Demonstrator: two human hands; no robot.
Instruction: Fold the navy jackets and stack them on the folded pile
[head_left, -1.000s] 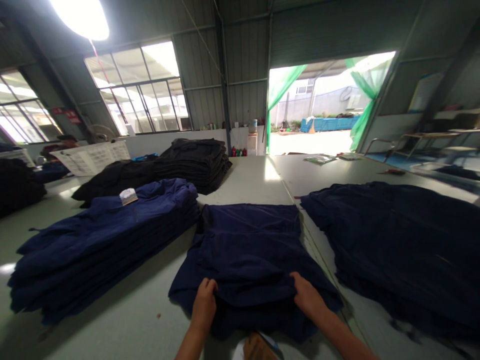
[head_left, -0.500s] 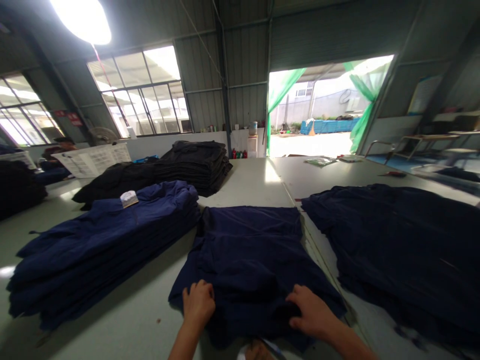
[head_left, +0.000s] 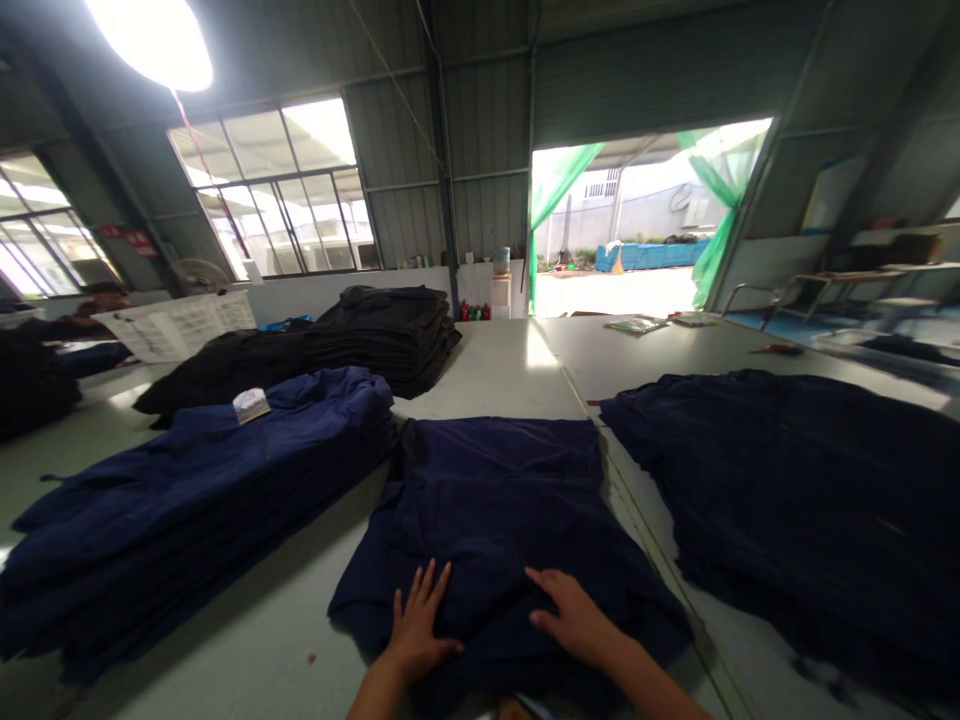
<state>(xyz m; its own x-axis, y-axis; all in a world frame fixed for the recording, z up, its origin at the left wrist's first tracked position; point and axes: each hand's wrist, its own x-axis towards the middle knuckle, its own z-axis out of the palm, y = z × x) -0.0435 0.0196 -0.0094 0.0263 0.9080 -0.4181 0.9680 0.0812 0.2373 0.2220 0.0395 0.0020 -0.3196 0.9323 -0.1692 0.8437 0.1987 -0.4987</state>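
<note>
A navy-blue garment, partly folded, lies on the pale table right in front of me. My left hand rests flat on its near left part with the fingers spread. On the near right part lies my right hand, thumb and index finger apart and the other fingers partly hidden under the palm. Neither hand grasps any cloth that I can see. To the left is a stack of folded blue garments with a white tag on top. A heap of dark navy garments lies to the right.
Behind the blue stack is a pile of black garments, and beyond it a white plastic basket. A person sits at the far left. Plastic packets and a small dark red-handled tool lie on the table's far right part.
My left hand has opened from a closed grip on the garment's edge to spread fingers on the cloth. My right hand has moved inward to the left. The view has shifted slightly.
</note>
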